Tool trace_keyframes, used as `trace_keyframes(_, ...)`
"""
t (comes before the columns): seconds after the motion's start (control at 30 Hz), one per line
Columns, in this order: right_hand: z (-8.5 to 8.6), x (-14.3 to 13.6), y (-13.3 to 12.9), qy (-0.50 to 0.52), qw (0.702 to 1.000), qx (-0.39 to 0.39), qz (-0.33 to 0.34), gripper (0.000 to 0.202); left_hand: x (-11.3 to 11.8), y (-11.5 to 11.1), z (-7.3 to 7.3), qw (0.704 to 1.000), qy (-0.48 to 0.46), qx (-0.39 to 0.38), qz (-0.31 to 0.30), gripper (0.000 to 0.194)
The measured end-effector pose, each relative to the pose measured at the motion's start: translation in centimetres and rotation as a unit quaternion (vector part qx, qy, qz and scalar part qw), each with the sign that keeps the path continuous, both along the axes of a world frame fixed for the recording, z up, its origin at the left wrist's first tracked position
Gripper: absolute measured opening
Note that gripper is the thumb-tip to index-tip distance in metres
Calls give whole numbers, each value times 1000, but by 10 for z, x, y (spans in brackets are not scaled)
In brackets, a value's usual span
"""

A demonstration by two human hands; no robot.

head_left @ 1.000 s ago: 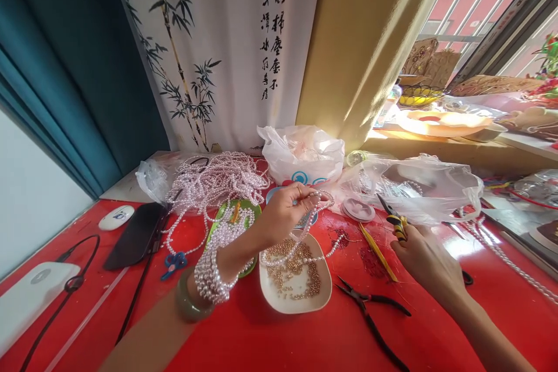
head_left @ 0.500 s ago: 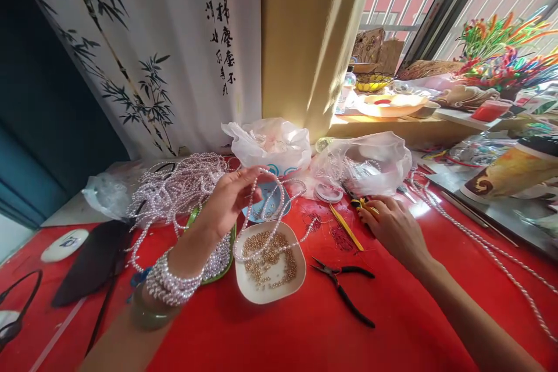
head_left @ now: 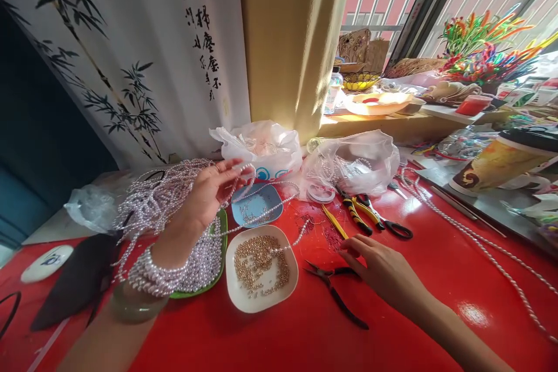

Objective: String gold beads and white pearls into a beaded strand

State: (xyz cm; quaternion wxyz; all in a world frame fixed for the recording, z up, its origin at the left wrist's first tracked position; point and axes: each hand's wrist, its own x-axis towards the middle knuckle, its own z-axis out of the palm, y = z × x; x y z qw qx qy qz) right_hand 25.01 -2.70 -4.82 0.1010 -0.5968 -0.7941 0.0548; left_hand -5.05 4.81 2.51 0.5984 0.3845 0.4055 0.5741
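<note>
My left hand (head_left: pixel 211 189) is raised above the bowls, its fingers pinching a strand of pearly beads (head_left: pixel 238 226) that loops up and trails to the right. Below it are a blue dish (head_left: pixel 279 209) with small pieces, a green tray of lilac beads (head_left: pixel 203 261) and a white bowl (head_left: pixel 238 296) of gold beads. My right hand (head_left: pixel 379 261) hovers low over the table, thumb and forefinger apart with nothing visible between them. Its fingertips are close to the yellow tweezers (head_left: pixel 333 221) and the black-handled pliers (head_left: pixel 344 302); contact cannot be made out.
Yellow-and-black pliers (head_left: pixel 357 215) and scissors (head_left: pixel 396 228) lie behind my right hand. Plastic bags (head_left: pixel 261 154) stand at the back. A heap of bead strands (head_left: pixel 152 197) is at left. A patterned cup (head_left: pixel 497 165) and a long twisted strand (head_left: pixel 475 232) are at right.
My right hand has come off the yellow-and-black pliers and moved nearer, toward the black-handled pliers. My left hand has shifted left with the bead strand, whose loop has moved off the white bowl.
</note>
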Motion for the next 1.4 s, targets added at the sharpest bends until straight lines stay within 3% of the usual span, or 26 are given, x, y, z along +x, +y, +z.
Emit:
trace_keyframes(0.1,-5,-5,11,-13,999,20,-28,26,2,-1,-26,997,10,-57,-44,21)
trace_keyframes(0.17,-6,-8,25,-22,998,44,-50,27,3,-2,-36,995,25,-80,-57,22)
trace_keyframes(0.27,-3,-15,47,-34,995,67,-59,28,3,-3,-40,992,34,-99,-66,22)
trace_keyframes(0.37,6,-23,50,-34,997,63,-42,25,2,-3,-39,991,19,-119,-53,21)
trace_keyframes(0.53,9,-25,7,-47,998,11,51,26,-5,-1,-42,988,-27,-144,-53,18)
trace_keyframes(0.7,-27,-14,-40,-95,984,131,74,53,-7,-2,-44,990,-15,-128,-57,18)
trace_keyframes(0.8,-50,-12,-51,-105,976,170,86,51,-4,-4,-44,992,-8,-117,-55,18)
trace_keyframes(0.87,-54,-11,-52,-86,980,167,70,46,-2,-5,-44,992,-2,-110,-62,19)
trace_keyframes(0.93,-48,-12,-49,-27,990,137,35,42,1,-8,-43,992,2,-102,-77,20)
trace_keyframes(1.03,-20,-18,-39,159,986,31,-31,41,5,-13,-39,991,1,-86,-101,21)
trace_keyframes(1.07,-8,-21,-35,238,970,-30,-40,41,6,-15,-38,991,1,-79,-105,21)
trace_keyframes(1.13,17,-31,-27,385,910,-142,-56,43,8,-18,-34,992,7,-63,-109,22)
trace_keyframes(1.23,44,-49,-16,472,838,-271,-41,48,10,-24,-27,992,15,-41,-118,23)
trace_keyframes(1.3,55,-61,-9,474,816,-330,-19,50,10,-28,-22,992,11,-30,-124,22)
trace_keyframes(1.4,63,-77,0,478,810,-339,-1,46,11,-32,-17,990,-14,-27,-136,19)
